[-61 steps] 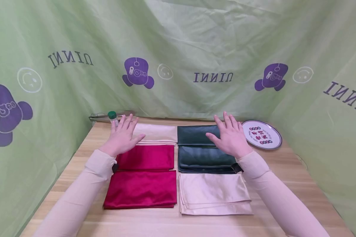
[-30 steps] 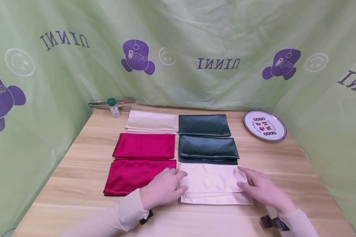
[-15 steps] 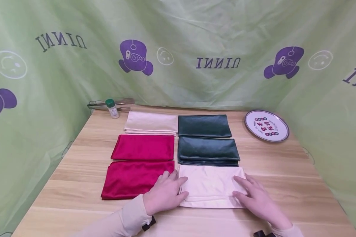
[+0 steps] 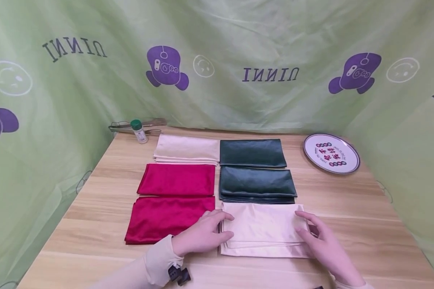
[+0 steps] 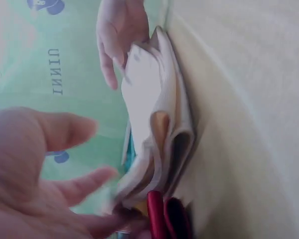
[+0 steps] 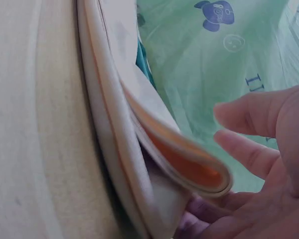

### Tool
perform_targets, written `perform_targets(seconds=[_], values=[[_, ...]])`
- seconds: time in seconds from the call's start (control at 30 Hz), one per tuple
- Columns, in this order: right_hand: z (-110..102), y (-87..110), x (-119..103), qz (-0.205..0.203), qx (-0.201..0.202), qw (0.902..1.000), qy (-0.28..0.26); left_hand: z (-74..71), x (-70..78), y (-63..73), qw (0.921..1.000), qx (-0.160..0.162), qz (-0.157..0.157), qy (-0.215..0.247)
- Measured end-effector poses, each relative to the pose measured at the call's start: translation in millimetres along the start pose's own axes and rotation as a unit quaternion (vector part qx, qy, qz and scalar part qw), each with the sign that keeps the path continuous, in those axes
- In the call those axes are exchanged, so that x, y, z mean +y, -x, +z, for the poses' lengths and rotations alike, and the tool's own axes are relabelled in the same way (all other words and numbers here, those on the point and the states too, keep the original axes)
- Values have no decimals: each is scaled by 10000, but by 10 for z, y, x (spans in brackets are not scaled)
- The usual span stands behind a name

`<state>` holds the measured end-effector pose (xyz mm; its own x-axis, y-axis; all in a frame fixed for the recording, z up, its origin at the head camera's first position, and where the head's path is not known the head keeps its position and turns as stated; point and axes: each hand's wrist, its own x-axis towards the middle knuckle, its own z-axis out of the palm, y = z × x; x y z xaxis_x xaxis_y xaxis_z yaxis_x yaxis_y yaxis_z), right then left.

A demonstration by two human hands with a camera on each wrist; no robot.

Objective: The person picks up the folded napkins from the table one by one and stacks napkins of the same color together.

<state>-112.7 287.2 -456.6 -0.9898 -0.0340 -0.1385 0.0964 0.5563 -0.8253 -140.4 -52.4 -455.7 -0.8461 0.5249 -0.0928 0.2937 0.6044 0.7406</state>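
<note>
A folded pale pink satin cloth (image 4: 264, 224) lies at the front right of the group, its stacked layers showing at the ends in both wrist views. My left hand (image 4: 204, 233) is at its left end, thumb and index finger spread apart, lower fingers by the fold next to the red cloth. At the opposite end is my right hand (image 4: 325, 245). In the right wrist view, the right hand's lower fingers (image 6: 204, 216) touch the loose upper fold from below, while thumb and index finger stay off the fabric.
Two folded red cloths (image 4: 170, 218) lie at the left. Behind are two dark green cloths (image 4: 253, 152) and another pale pink cloth (image 4: 188, 148). A green-capped bottle (image 4: 139, 131) and metal tongs (image 4: 121, 127) lie back left; a printed plate (image 4: 312, 154) back right. Green curtain (image 4: 217, 104) surrounds the table.
Both hands came down from above the back cloths to the ends of the front pink cloth. Since then they have shifted only slightly, and its top layer has been moved a little.
</note>
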Motion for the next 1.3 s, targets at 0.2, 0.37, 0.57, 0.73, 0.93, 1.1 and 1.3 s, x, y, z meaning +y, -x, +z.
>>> perform_targets(seconds=[0.2, 0.37, 0.57, 0.73, 0.93, 1.1, 1.3], values=[[9, -18, 24, 157, 188, 9994, -230, 66, 13, 4, 9951, 254, 650, 694], [12, -36, 14, 247, 209, 9985, -440, 96, 24, -4, 9910, 384, 1133, 608], [13, -55, 6, 481, 222, 9951, -839, 73, -7, -59, 9885, 723, 1172, 625], [19, -58, -32, 339, 466, 9922, -1103, 49, -41, -100, 9888, 755, 873, 948], [2, -35, -134, 35, 730, 9887, -1311, -33, 2, -82, 9830, 860, 617, 1499], [-46, -4, -250, -200, 768, 9809, -1777, -144, 48, -34, 9779, 1000, 743, 1677], [-107, -44, -388, -257, 833, 9771, -1942, -354, 32, -18, 9679, 1172, 795, 2076]])
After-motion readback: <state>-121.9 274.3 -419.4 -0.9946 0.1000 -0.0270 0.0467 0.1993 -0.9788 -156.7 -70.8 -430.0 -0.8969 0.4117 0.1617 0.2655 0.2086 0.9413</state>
